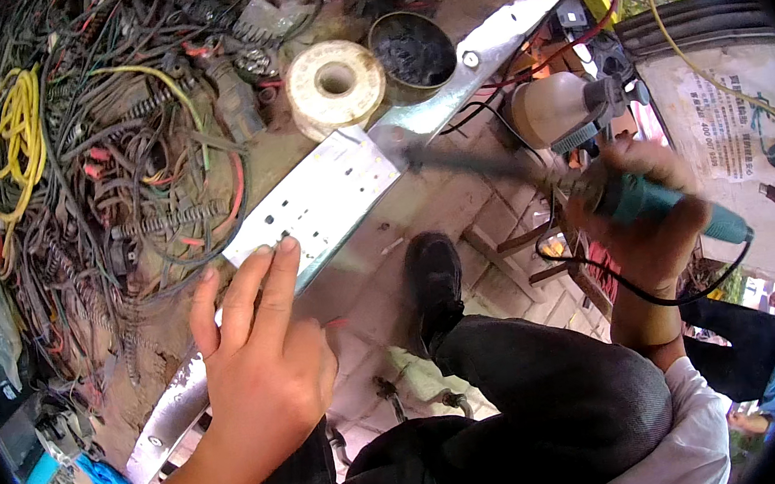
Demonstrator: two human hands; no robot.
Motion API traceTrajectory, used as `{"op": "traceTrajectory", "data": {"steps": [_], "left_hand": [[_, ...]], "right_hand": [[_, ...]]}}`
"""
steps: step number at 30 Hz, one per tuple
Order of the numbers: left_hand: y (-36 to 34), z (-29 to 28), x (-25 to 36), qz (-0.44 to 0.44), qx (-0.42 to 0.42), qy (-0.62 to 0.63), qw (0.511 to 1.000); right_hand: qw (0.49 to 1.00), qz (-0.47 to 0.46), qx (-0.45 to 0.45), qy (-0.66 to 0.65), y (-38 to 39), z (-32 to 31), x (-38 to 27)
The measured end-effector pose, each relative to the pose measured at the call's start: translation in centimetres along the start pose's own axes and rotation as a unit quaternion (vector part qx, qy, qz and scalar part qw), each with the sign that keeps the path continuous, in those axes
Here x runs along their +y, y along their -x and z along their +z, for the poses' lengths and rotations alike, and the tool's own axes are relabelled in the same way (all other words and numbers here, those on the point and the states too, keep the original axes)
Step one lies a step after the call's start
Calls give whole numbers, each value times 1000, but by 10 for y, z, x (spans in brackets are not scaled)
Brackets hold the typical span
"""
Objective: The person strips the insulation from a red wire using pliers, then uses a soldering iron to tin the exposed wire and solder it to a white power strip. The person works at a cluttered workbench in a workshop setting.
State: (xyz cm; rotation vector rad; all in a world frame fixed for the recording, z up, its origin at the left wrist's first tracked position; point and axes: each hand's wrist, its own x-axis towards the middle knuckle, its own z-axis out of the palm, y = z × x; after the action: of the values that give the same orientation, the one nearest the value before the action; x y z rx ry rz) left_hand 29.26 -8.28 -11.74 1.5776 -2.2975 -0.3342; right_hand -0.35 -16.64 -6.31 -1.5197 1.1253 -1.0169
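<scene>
A white flat board (pixel 304 215) with small dark slots lies slantwise on the metal-edged bench. My left hand (pixel 264 373) reaches over its near end, fingers stretched out, with fingertips touching the surface. To the right, my right hand (pixel 653 247) is wrapped round the teal handle of a soldering iron (pixel 729 227). Its dark shaft is smeared by motion and points left toward the board's far right corner; whether the tip touches anything cannot be told. Behind the board stand a pale round spool (pixel 334 85) and a round tin (pixel 413 50) of black stuff.
Tangled wires (pixel 134 165) and a yellow cable coil (pixel 17 134) cover the bench's left side. Right of the bench stand a pale bottle (pixel 548 110) and a wooden stool (pixel 512 257). The iron's black cord loops below my right hand. Another person (pixel 748 346) is at far right.
</scene>
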Motion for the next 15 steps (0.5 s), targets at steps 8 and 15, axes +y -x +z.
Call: {"op": "traceTrajectory", "data": {"steps": [8, 15], "left_hand": [[3, -2, -4, 4, -28, -5, 1000], [3, 1, -3, -10, -5, 8, 1000]], "right_hand": [[960, -234, -155, 20, 14, 36, 37], [945, -275, -176, 12, 12, 54, 41]]}}
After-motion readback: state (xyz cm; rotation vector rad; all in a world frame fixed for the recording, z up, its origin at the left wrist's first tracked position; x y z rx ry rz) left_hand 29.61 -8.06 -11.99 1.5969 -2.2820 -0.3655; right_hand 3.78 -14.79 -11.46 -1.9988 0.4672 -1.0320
